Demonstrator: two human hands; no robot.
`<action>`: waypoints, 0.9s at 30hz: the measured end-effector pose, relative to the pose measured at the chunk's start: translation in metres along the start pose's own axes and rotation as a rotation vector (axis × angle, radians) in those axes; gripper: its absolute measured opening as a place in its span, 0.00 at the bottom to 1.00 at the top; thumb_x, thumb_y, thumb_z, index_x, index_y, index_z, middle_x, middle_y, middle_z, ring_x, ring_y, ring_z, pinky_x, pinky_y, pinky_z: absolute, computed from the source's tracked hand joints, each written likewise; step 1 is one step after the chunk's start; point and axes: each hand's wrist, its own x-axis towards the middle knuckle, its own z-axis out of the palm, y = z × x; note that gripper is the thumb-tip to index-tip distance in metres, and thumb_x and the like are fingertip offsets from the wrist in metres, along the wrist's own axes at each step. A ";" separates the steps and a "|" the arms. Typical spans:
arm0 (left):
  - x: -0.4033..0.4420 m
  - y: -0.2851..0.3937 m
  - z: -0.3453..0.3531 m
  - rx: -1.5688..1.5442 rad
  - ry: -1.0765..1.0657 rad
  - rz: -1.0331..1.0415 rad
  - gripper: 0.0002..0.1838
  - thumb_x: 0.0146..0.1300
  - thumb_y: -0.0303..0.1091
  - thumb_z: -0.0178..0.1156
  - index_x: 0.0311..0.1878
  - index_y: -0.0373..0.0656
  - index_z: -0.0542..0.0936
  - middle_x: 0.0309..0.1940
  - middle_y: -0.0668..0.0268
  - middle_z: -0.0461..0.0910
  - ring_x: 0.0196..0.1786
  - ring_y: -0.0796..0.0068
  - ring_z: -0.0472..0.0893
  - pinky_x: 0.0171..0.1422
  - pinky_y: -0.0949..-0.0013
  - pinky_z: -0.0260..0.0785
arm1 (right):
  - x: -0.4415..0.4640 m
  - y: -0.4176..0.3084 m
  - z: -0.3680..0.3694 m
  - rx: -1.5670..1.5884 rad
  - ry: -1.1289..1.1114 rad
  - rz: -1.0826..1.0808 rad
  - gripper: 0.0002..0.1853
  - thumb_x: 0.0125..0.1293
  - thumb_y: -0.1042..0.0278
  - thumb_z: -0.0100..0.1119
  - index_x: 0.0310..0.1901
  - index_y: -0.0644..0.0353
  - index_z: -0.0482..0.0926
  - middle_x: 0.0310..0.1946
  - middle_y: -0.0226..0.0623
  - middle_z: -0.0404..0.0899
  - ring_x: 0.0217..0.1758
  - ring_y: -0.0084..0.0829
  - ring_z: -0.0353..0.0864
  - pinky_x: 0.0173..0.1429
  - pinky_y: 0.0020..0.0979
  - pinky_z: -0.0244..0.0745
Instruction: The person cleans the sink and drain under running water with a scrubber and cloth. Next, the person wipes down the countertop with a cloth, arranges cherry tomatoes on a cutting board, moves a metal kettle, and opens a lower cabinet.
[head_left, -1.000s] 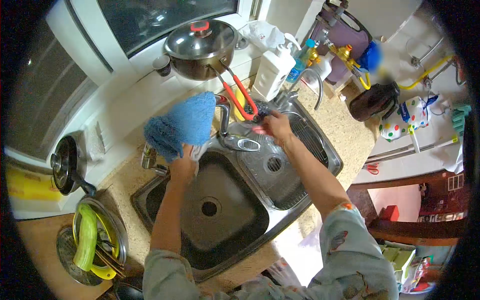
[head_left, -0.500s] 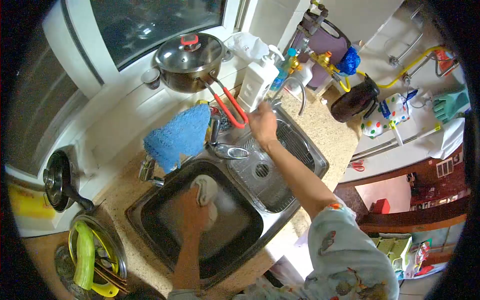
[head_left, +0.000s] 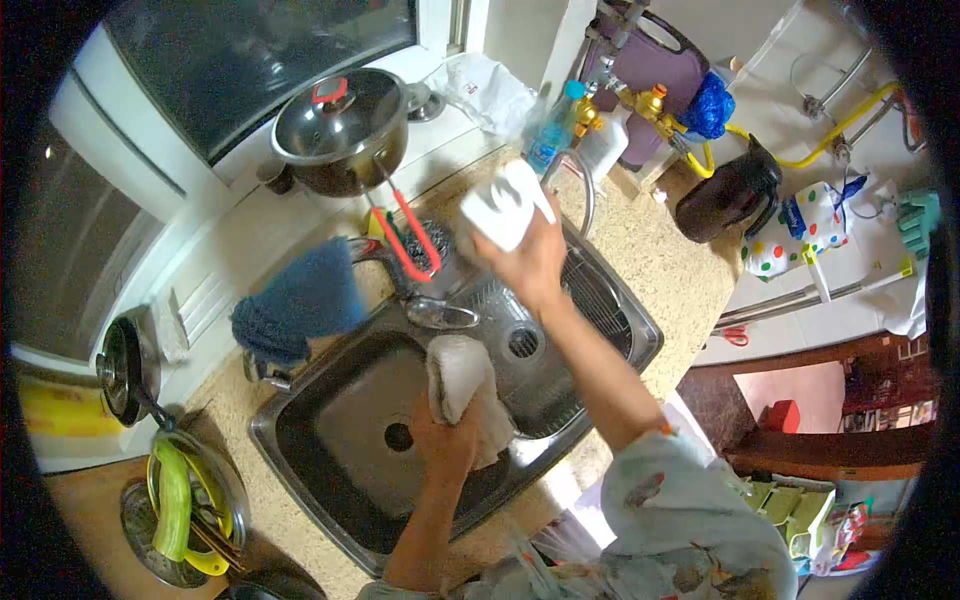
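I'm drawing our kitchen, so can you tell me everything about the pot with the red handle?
The pot is round, shiny and brownish, like metal. Its see-through lid is on, with a silvery rim and a red-trimmed knob on top. The long red handle is a loop reaching toward the sink. The pot stands upright on the white window ledge, near a small cup. What's inside, I can't tell.

A speckled countertop (head_left: 688, 282) carries a dark jug (head_left: 722, 200) and blue bottle (head_left: 553, 135).
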 end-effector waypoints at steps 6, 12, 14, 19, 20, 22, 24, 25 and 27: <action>0.043 0.034 0.064 -0.107 0.156 -0.080 0.29 0.55 0.30 0.67 0.59 0.30 0.70 0.52 0.49 0.76 0.51 0.58 0.78 0.58 0.58 0.70 | -0.099 0.033 -0.099 -0.058 -0.317 0.460 0.44 0.41 0.52 0.78 0.59 0.64 0.71 0.56 0.48 0.73 0.58 0.43 0.76 0.62 0.36 0.72; 0.164 0.023 0.173 0.566 0.184 0.113 0.37 0.51 0.23 0.66 0.65 0.27 0.62 0.64 0.43 0.63 0.64 0.39 0.62 0.69 0.48 0.55 | -0.121 0.047 -0.156 0.007 -0.356 0.615 0.48 0.39 0.53 0.81 0.61 0.65 0.66 0.56 0.49 0.72 0.58 0.42 0.76 0.62 0.36 0.72; 0.196 0.001 0.192 0.667 0.197 0.032 0.36 0.51 0.25 0.66 0.64 0.30 0.63 0.64 0.47 0.65 0.62 0.42 0.65 0.67 0.50 0.58 | -0.119 0.059 -0.165 -0.004 -0.363 0.597 0.47 0.39 0.54 0.81 0.60 0.65 0.66 0.55 0.48 0.73 0.58 0.41 0.76 0.61 0.36 0.72; 0.239 -0.037 0.204 0.880 0.123 0.049 0.27 0.49 0.24 0.65 0.57 0.40 0.75 0.56 0.54 0.74 0.59 0.50 0.69 0.66 0.54 0.61 | -0.087 0.057 -0.191 -0.010 -0.335 0.539 0.39 0.41 0.59 0.79 0.54 0.67 0.71 0.43 0.42 0.81 0.46 0.34 0.81 0.51 0.35 0.76; 0.250 -0.040 0.207 0.885 0.120 0.045 0.27 0.49 0.24 0.65 0.57 0.40 0.75 0.56 0.54 0.74 0.59 0.50 0.69 0.66 0.54 0.61 | -0.080 0.060 -0.195 0.052 -0.343 0.567 0.44 0.41 0.61 0.80 0.59 0.67 0.67 0.45 0.42 0.79 0.49 0.34 0.80 0.53 0.36 0.76; 0.280 -0.044 0.219 0.826 -0.107 0.169 0.25 0.47 0.24 0.67 0.53 0.43 0.79 0.49 0.53 0.78 0.56 0.51 0.73 0.64 0.55 0.63 | -0.075 0.073 -0.200 0.070 -0.375 0.617 0.49 0.40 0.64 0.80 0.63 0.66 0.60 0.49 0.42 0.76 0.52 0.35 0.78 0.56 0.37 0.75; 0.343 -0.120 0.231 0.475 -0.376 0.179 0.25 0.47 0.25 0.68 0.53 0.43 0.80 0.47 0.51 0.79 0.53 0.50 0.76 0.61 0.56 0.67 | -0.070 0.080 -0.205 0.062 -0.362 0.602 0.47 0.41 0.65 0.80 0.62 0.65 0.62 0.50 0.42 0.76 0.53 0.34 0.77 0.57 0.37 0.74; 0.378 -0.168 0.236 0.197 -0.507 0.167 0.25 0.48 0.26 0.68 0.53 0.43 0.80 0.46 0.50 0.79 0.52 0.49 0.77 0.59 0.56 0.69 | -0.068 0.084 -0.208 0.056 -0.361 0.613 0.47 0.41 0.65 0.80 0.62 0.65 0.62 0.50 0.42 0.76 0.53 0.34 0.77 0.57 0.37 0.74; 0.387 -0.184 0.244 -0.279 -0.598 0.162 0.24 0.49 0.28 0.68 0.53 0.42 0.80 0.45 0.49 0.80 0.50 0.48 0.79 0.57 0.57 0.70 | -0.068 0.093 -0.213 0.032 -0.376 0.516 0.46 0.41 0.65 0.79 0.62 0.64 0.63 0.50 0.41 0.75 0.54 0.33 0.76 0.59 0.36 0.73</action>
